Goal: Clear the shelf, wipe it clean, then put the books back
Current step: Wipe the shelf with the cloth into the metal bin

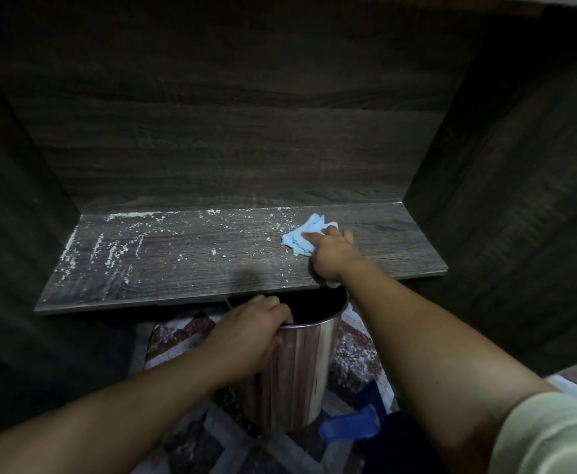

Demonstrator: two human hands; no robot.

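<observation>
The dark wood-grain shelf board (184,268) holds no books and is strewn with white crumbs and dust (116,248), thickest at the left and along the back. My right hand (331,254) presses a light blue cloth (302,239) onto the right part of the board, fingers curled on the cloth. Below the shelf's front edge, my left hand (249,333) grips the rim of a shiny metal bin (300,364), held just under the edge. No books are in view.
Dark wooden side panels (506,206) and a back panel enclose the shelf. Under it lies a patterned rug (352,354). A blue object (348,427) rests on the floor beside the bin.
</observation>
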